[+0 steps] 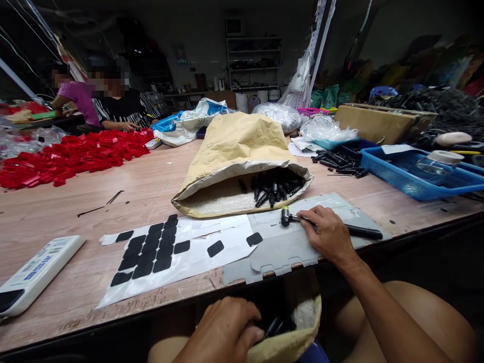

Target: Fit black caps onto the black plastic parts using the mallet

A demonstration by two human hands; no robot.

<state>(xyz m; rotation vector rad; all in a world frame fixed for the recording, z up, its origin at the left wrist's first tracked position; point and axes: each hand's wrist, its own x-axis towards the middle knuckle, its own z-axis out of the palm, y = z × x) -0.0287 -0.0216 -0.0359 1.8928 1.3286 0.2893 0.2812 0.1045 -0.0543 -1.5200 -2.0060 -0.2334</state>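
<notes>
The wood-grained surface (159, 176) carries a large tan sack (242, 136), its mouth gaping toward the person. Before it lie a grey mat (295, 247) and a white sheet (204, 267) with black squares. A second sack (291, 345) sits below the edge. The left hand (230, 322) curls at its opening — whether it grips anything, I cannot tell. The right hand (327, 234) closes around a hammer (361, 231) over the mat. Slim black pieces (274, 191) lie inside the large sack.

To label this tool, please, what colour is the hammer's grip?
The hammer grip is black, as the head view shows.
</notes>
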